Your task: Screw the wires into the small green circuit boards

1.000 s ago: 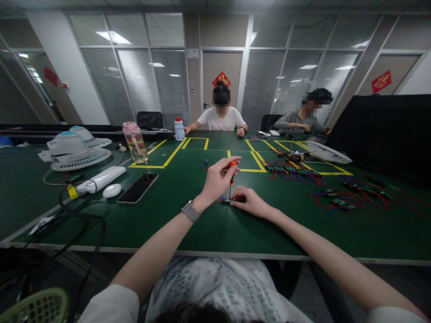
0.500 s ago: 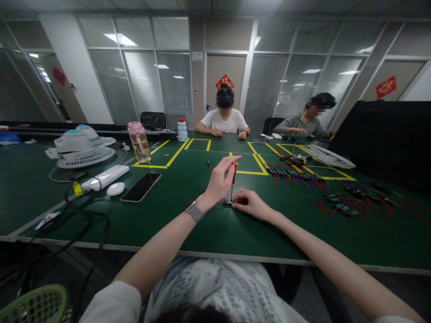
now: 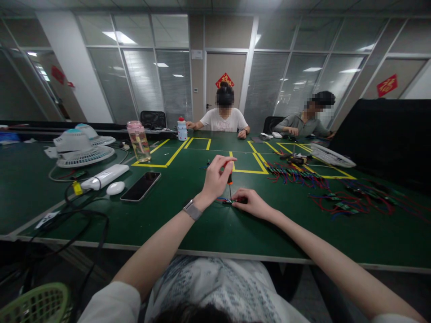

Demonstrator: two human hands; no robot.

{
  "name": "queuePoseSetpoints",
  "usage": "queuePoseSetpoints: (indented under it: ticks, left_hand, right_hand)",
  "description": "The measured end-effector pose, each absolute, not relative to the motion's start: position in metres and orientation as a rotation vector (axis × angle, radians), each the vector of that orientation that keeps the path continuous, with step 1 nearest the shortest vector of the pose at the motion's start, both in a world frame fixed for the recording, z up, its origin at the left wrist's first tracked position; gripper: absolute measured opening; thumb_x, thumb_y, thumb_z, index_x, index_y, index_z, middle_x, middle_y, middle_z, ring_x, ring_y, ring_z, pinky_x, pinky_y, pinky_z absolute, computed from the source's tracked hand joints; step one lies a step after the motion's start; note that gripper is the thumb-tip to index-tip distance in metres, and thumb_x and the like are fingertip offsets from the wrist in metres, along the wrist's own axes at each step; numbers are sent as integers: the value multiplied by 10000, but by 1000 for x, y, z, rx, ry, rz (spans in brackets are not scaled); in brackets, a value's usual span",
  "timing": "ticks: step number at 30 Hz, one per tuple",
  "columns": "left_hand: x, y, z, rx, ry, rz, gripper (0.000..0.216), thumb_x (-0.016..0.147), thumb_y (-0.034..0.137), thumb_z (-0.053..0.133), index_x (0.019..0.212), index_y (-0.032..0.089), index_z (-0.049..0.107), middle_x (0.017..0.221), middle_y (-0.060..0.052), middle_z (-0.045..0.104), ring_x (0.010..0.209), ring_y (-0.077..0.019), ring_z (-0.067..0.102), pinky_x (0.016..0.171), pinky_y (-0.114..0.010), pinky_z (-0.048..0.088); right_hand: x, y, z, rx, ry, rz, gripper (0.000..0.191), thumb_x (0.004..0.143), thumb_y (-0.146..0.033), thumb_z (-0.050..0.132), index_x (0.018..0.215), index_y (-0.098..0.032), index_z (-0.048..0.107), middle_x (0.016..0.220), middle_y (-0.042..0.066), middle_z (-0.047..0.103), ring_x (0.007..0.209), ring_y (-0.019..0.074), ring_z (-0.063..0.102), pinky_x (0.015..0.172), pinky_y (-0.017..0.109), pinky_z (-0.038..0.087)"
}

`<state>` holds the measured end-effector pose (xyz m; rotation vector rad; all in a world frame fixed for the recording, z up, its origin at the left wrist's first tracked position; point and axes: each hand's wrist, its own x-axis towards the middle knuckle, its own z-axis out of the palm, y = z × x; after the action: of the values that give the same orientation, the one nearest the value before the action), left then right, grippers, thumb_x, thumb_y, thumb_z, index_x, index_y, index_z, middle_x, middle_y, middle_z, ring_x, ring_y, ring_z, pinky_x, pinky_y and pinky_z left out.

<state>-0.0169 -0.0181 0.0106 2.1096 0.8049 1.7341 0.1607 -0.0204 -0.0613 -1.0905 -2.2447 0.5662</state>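
Note:
My left hand (image 3: pixel 215 178) is closed around the orange handle of a small screwdriver (image 3: pixel 230 185), held upright with its tip down on a tiny circuit board (image 3: pixel 227 202) on the green table (image 3: pixel 188 220). My right hand (image 3: pixel 251 202) lies just right of the board, its fingers pinching the board's edge and pressing it to the table. A watch sits on my left wrist.
Left of me lie a black phone (image 3: pixel 140 186), a white mouse (image 3: pixel 115 188), a white power strip (image 3: pixel 105 176), fans (image 3: pixel 84 150) and a pink bottle (image 3: pixel 138 141). Several red-wired boards (image 3: pixel 340 202) lie at the right. Two people sit across the table.
My left hand's fingers have curled down over the screwdriver handle, covering most of the orange part. My right hand stays on the board.

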Motion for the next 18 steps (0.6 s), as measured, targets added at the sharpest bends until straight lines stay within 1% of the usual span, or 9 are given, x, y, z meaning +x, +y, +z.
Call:
queuePoseSetpoints:
  ticks: [2,4,7,10,14,16,18]
  left_hand:
    - [-17,-18,10,2097,741,1701,269,957,226,407,1101,191,632,1057,-64,621,926,-146,622,771,-245,505]
    - [-17,-17,9,2068,695,1669,297,957,210,397,1174,187,598,1128,-75,624,976,-157,638,813,-258,510]
    - [-15,-15,5,2018,666,1638,308,951,235,426,1215,183,576,1158,-84,628,958,-163,661,754,-241,535]
    - [-14,-14,3,2030,653,1631,277,928,269,493,1174,204,604,1096,-65,635,857,-137,666,689,-218,544]
    - [-15,-17,3,2113,751,1709,220,858,329,618,1046,224,663,896,-23,598,771,-119,609,591,-183,510]
    - [-16,-19,3,2155,785,1742,203,878,340,588,1022,222,669,871,-25,588,769,-121,590,579,-181,496]
    - [-17,-21,4,2190,785,1744,240,939,317,481,1072,218,654,921,-44,612,822,-133,603,657,-212,516]
  right_hand:
    - [161,-20,-62,-1088,-2243,570,147,775,-240,653,873,-144,708,850,56,637,713,139,571,685,275,458]
    - [161,-20,-61,-1086,-2242,578,149,777,-243,652,872,-141,707,852,59,638,719,141,575,687,274,459]
    - [160,-21,-60,-1080,-2241,584,150,780,-246,651,872,-141,704,846,57,636,719,140,576,685,270,459]
    - [159,-22,-59,-1091,-2243,584,146,775,-236,654,871,-138,702,823,51,625,701,135,568,665,261,452]
    - [159,-21,-58,-1098,-2242,574,141,773,-233,653,868,-142,702,796,39,604,689,133,557,646,254,439]
    - [159,-21,-59,-1092,-2248,567,143,776,-240,650,868,-145,704,802,39,602,700,137,559,651,256,438]
    - [159,-21,-59,-1088,-2247,566,144,777,-244,650,867,-146,704,797,38,599,697,137,557,651,257,438]
